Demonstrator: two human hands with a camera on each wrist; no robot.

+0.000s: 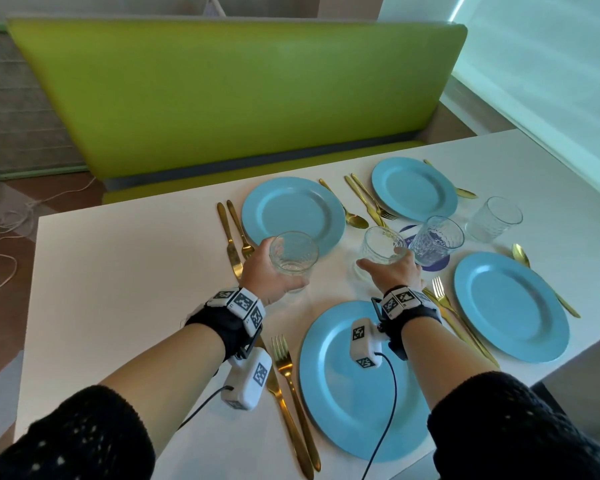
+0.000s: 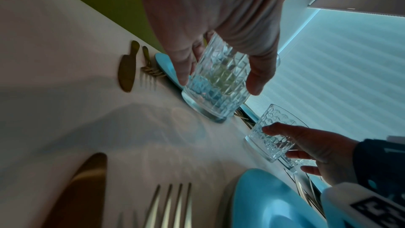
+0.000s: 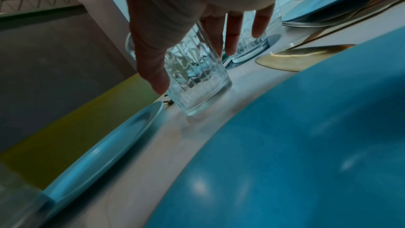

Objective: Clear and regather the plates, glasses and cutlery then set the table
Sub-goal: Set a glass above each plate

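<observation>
My left hand (image 1: 283, 268) grips a clear patterned glass (image 1: 295, 251) at the near edge of the far-left blue plate (image 1: 291, 206). The left wrist view shows thumb and fingers on opposite sides of this glass (image 2: 219, 103), its base at or just above the table. To the right, my right hand (image 1: 381, 259) holds a second glass (image 1: 378, 242) between thumb and fingers. In the right wrist view that glass (image 3: 201, 93) leans slightly, with my thumb on its wall. Two more glasses (image 1: 437, 240) (image 1: 494, 220) stand further right.
The white table (image 1: 118, 271) carries three other blue plates (image 1: 414, 188) (image 1: 511, 306) (image 1: 354, 393), with gold knives, forks (image 1: 284, 362) and spoons (image 1: 355, 221) beside them. A dark blue round mat (image 1: 439, 265) lies under one glass. A green bench back (image 1: 222, 91) runs behind.
</observation>
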